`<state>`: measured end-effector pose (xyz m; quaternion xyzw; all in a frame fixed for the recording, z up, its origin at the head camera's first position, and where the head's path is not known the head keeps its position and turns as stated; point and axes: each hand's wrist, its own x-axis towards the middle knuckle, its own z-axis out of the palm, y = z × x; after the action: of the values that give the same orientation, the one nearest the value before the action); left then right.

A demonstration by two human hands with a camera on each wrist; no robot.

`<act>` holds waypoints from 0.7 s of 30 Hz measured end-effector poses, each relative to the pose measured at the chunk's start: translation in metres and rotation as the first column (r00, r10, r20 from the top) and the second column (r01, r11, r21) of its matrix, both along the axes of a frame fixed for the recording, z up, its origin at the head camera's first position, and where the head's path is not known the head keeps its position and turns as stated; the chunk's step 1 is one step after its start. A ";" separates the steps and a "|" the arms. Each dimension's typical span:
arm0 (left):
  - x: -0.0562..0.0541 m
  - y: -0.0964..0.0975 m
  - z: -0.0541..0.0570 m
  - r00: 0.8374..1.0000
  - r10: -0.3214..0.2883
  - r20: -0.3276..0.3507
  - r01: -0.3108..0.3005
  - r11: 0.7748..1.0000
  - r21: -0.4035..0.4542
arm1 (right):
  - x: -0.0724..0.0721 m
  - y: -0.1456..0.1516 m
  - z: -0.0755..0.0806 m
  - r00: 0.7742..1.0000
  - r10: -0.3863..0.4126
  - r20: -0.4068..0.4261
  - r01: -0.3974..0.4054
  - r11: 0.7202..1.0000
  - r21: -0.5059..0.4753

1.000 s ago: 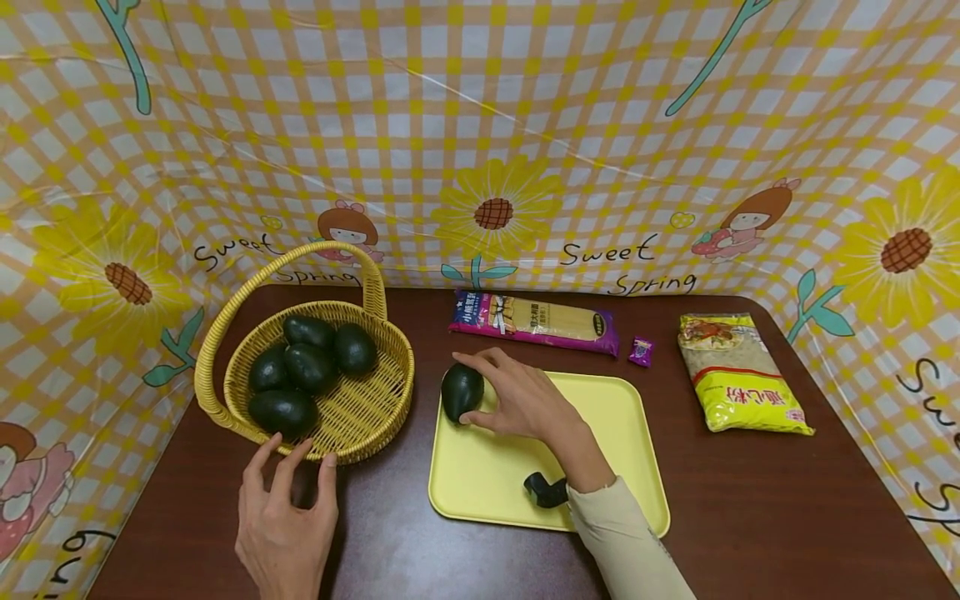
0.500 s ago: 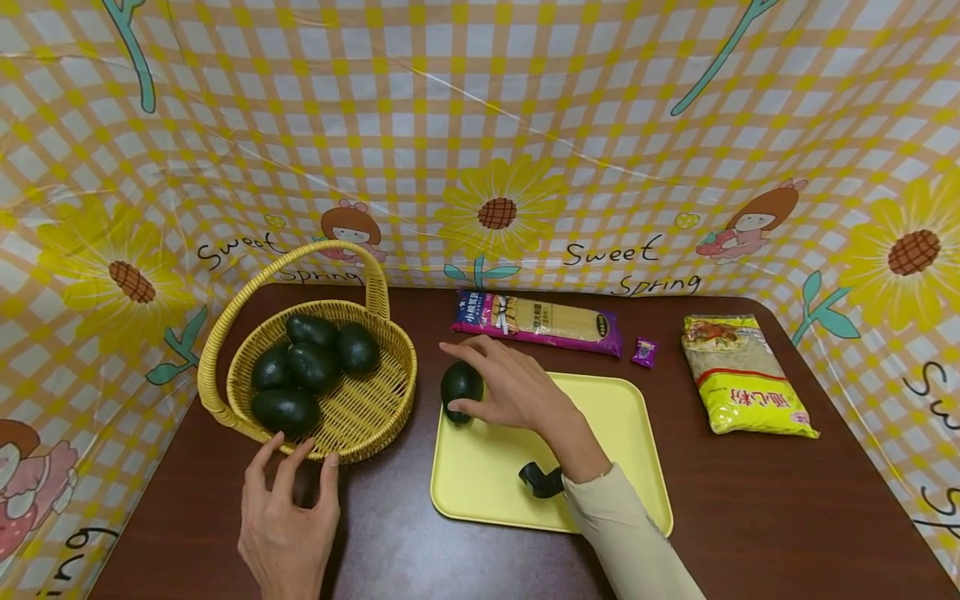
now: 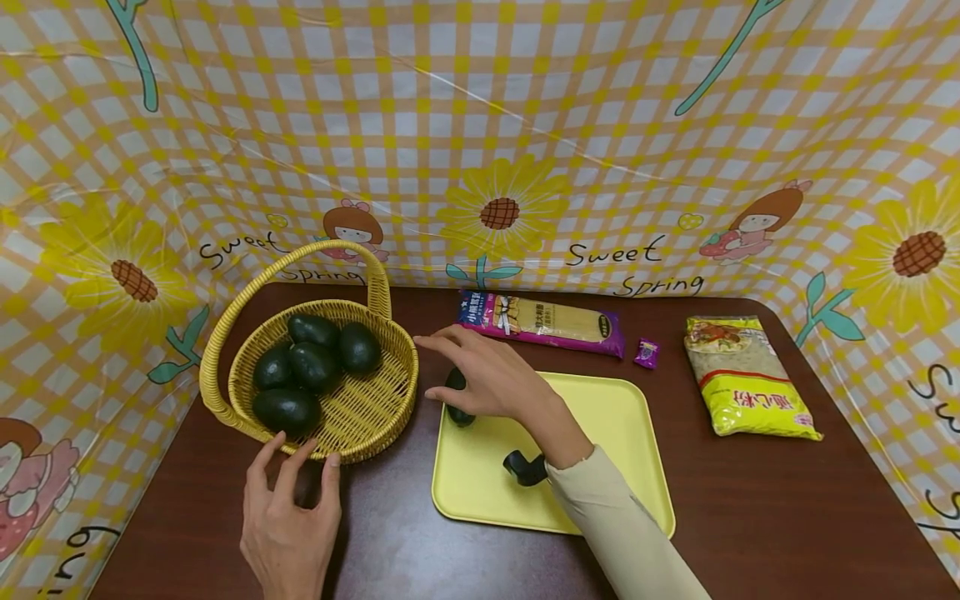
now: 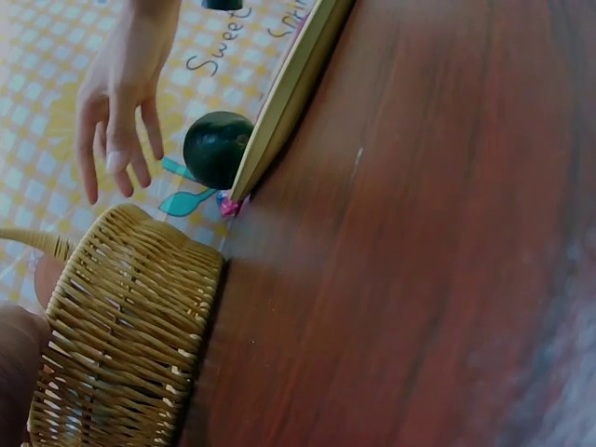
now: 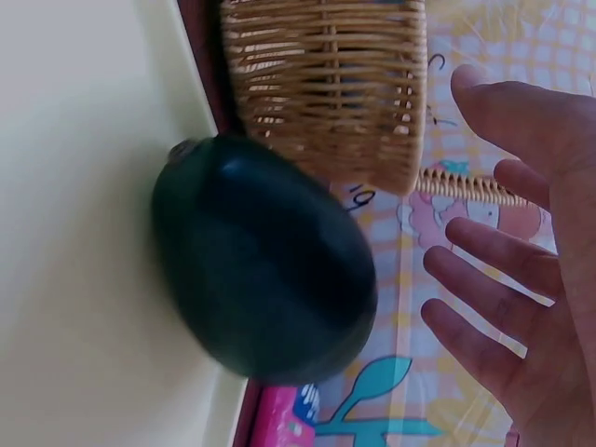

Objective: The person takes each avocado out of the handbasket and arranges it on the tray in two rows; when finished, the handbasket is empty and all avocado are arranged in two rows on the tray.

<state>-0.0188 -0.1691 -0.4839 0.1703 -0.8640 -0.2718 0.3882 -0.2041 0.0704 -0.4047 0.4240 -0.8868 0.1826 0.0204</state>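
A dark green avocado (image 3: pixel 458 402) lies at the left end of the yellow tray (image 3: pixel 483 487). Over it hovers my right hand (image 3: pixel 495 375), fingers spread and holding nothing; the right wrist view shows a gap between the fingers and the avocado (image 5: pixel 265 261). The hand hides part of the fruit in the head view. My left hand (image 3: pixel 291 521) rests its fingertips at the near rim of a yellow wicker basket (image 3: pixel 393 427), fingers spread. Several more avocados (image 3: pixel 287 412) sit inside that basket, grouped toward its left side.
The basket's tall handle (image 3: pixel 255 287) arches over its left and back. A spaghetti packet (image 3: pixel 547 325) lies behind the tray beside a small purple wrapped candy (image 3: pixel 647 353). At right is a yellow bag of pasta (image 3: pixel 750 379). A black wrist camera (image 3: pixel 525 468) overlaps the tray.
My right hand has let go of the avocado on the tray and moved up and left off it, its fingers opening. The left hand and the basket have stayed in place.
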 end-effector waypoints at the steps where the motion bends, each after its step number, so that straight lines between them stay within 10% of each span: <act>1: 0.000 0.000 0.000 1.000 -0.004 -0.003 0.004 1.000 0.001 | -0.001 -0.003 0.001 1.000 0.007 0.000 -0.007 1.000 0.004; 21: -0.001 -0.002 -0.003 0.994 -0.085 -0.071 0.087 0.996 0.021 | -0.010 -0.057 0.007 0.988 0.154 -0.033 -0.152 0.987 0.056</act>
<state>-0.0202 -0.1711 -0.4869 0.1278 -0.8531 -0.3044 0.4041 -0.2137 0.0133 -0.3977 0.4943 -0.8558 0.1522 0.0116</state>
